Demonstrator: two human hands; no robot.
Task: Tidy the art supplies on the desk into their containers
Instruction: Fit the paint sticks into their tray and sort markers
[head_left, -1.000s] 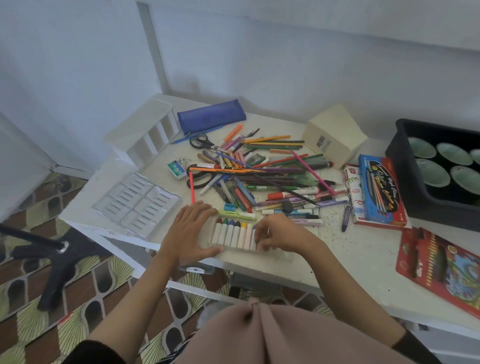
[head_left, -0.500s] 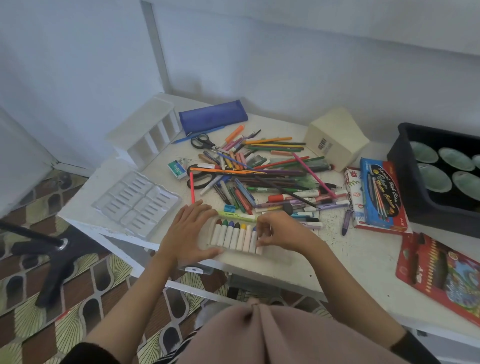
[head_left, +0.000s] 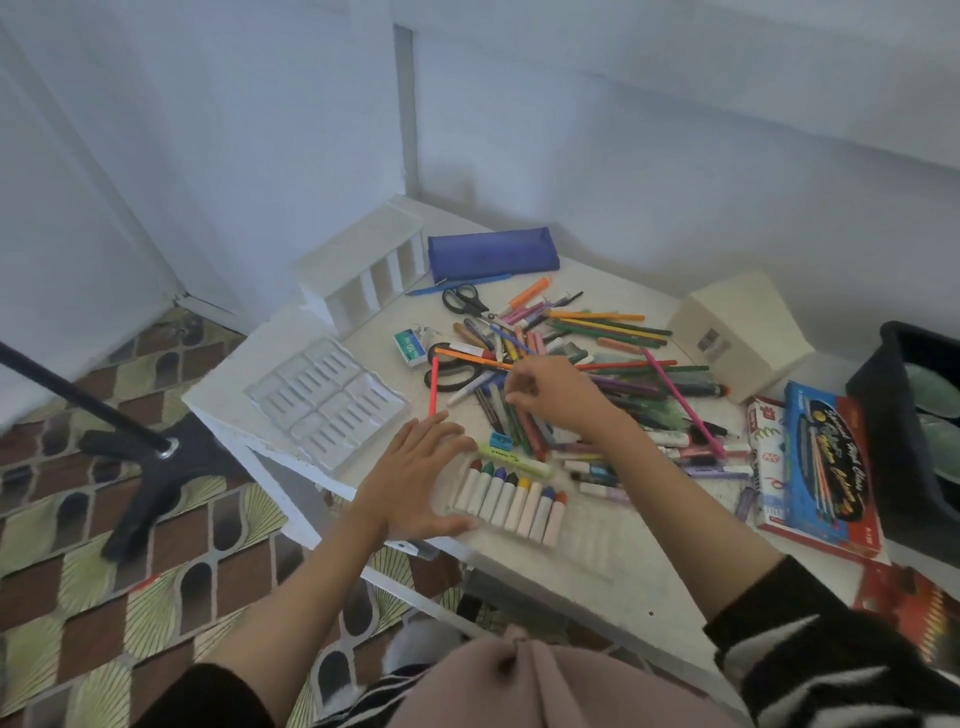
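Observation:
A row of several white-wrapped crayons (head_left: 511, 496) lies in a clear tray (head_left: 587, 543) near the desk's front edge. My left hand (head_left: 421, 473) rests flat on the desk, fingers straight, touching the tray's left end. My right hand (head_left: 556, 395) reaches over the pile of loose pencils, pens and markers (head_left: 613, 353) in the middle of the desk. Its fingers curl down into the pile, and whether they pinch anything is hidden.
A blue pencil case (head_left: 493, 252) and a white slotted organiser (head_left: 363, 270) stand at the back left. A clear moulded insert (head_left: 327, 400) lies left. A cream box (head_left: 737, 327), coloured-pencil boxes (head_left: 826, 467) and a black bin (head_left: 914, 431) are on the right. Black scissors (head_left: 460, 299) lie near the case.
My right hand left the right end of the crayon row and moved back into the pile. My left hand stays beside the tray. The camera has tilted down.

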